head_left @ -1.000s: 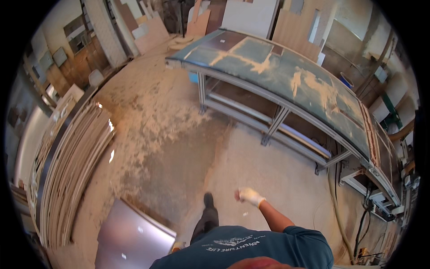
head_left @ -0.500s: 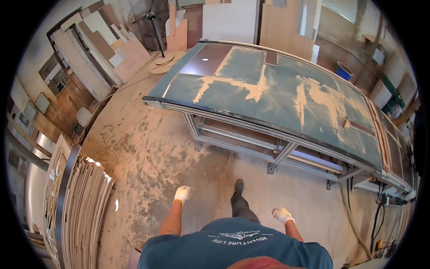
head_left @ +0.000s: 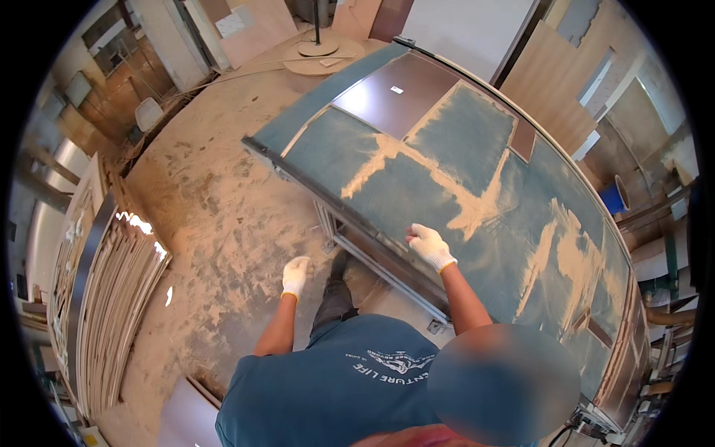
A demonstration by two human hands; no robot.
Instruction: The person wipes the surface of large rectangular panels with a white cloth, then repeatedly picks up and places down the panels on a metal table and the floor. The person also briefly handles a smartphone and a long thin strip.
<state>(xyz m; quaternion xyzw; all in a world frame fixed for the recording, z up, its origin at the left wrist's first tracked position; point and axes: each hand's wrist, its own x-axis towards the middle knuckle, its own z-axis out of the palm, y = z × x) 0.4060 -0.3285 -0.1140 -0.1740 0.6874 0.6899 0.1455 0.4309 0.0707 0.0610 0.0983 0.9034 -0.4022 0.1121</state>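
The right hand [head_left: 430, 245], in a white knit glove, rests over the near edge of the large blue-green surface [head_left: 477, 171] streaked with pale sawdust; whether its grip closes on the edge cannot be told. The left hand [head_left: 296, 276], also gloved, hangs free above the dusty concrete floor [head_left: 216, 216], fingers loosely curled around nothing. A dark brown rectangular panel [head_left: 395, 93] lies at the surface's far end. Stacked thin wooden sheets [head_left: 112, 298] stand at left.

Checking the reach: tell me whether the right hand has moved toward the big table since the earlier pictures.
Yes. The right hand has gone up and forward from beside the person's hip to the near edge of the dusty blue-green table, where it rests now.
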